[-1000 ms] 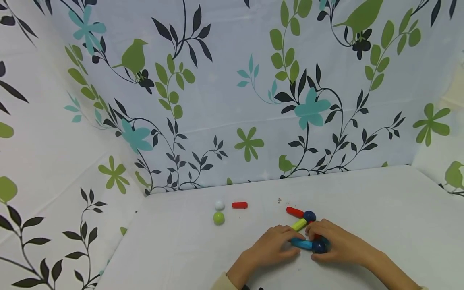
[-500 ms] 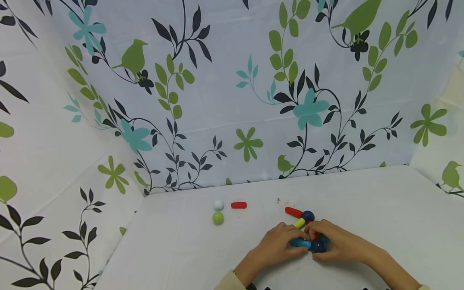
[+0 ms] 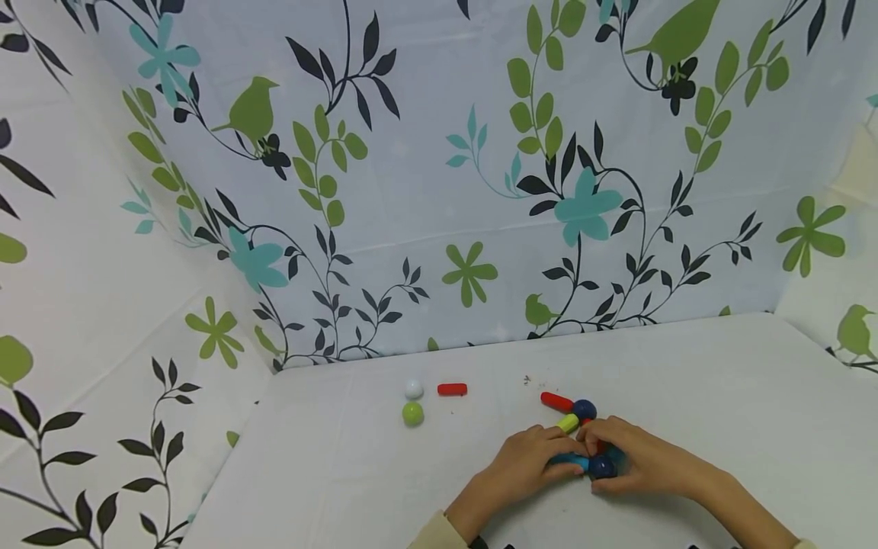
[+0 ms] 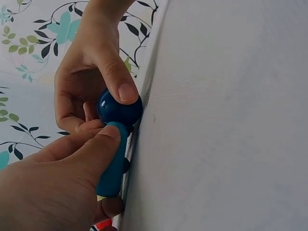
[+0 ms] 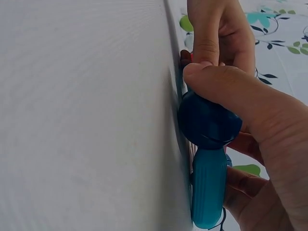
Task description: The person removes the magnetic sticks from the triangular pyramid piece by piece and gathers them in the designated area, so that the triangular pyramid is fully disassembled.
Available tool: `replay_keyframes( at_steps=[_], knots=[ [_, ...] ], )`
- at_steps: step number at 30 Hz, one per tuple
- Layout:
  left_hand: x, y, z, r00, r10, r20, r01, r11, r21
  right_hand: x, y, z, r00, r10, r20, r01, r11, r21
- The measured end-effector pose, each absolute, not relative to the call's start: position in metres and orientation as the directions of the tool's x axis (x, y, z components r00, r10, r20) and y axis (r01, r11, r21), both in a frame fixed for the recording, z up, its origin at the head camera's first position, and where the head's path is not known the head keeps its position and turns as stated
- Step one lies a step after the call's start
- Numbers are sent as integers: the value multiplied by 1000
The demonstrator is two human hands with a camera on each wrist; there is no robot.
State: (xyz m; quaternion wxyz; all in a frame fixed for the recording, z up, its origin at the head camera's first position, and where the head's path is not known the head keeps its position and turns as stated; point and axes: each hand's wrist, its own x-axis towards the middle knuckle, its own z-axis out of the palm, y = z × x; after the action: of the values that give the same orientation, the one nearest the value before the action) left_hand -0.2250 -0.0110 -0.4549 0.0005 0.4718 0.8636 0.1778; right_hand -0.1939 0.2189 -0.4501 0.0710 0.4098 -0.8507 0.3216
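My left hand (image 3: pixel 524 465) pinches a light blue toy rod (image 4: pixel 111 168) between thumb and fingers. One end of this rod meets a dark blue ball (image 3: pixel 602 467). Around that ball curls my right hand (image 3: pixel 652 457), its thumb lying on the ball in the left wrist view. On the ball's other side a second blue rod (image 5: pixel 209 187) sticks out beneath the right palm. A red rod, mostly covered by the right fingers, runs back from the ball. Beyond the fingers lie a yellow-green rod (image 3: pixel 567 423), a second dark blue ball (image 3: pixel 584 410) and a red rod (image 3: pixel 556 401).
Farther left on the white table (image 3: pixel 329 457) are a white ball (image 3: pixel 414 389), a green ball (image 3: pixel 413 414) and a loose red rod (image 3: pixel 452 390). A curtain (image 3: pixel 411 191) patterned with leaves and birds hangs behind the table's back edge.
My left hand has shifted a little to the right along the blue rod and now covers more of it and of the yellow-green rod. The right hand stays nearly still at the ball.
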Motion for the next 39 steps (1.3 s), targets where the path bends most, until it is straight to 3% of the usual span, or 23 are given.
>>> replay_keyframes(
  at_steps=[13, 18, 24, 33, 39],
  knots=[
    [-229, -20, -454, -524, 840, 139, 823, 457, 338, -195, 220, -451, -640, -663, 387, -756, 454, -472],
    [-230, -29, -453, -564, 810, 162, 792, 474, 386, -194, 222, -450, -671, -653, 352, -724, 477, -498],
    [-232, -45, -448, -661, 712, 237, 728, 532, 433, -194, 223, -448, -703, -646, 297, -684, 501, -530],
    [-241, -74, -445, -709, 628, 321, 702, 581, 411, -193, 223, -448, -721, -643, 258, -656, 512, -554],
    [-247, -93, -448, -785, 543, 300, 619, 658, 430, -193, 222, -448, -718, -646, 258, -653, 499, -569]
  ],
)
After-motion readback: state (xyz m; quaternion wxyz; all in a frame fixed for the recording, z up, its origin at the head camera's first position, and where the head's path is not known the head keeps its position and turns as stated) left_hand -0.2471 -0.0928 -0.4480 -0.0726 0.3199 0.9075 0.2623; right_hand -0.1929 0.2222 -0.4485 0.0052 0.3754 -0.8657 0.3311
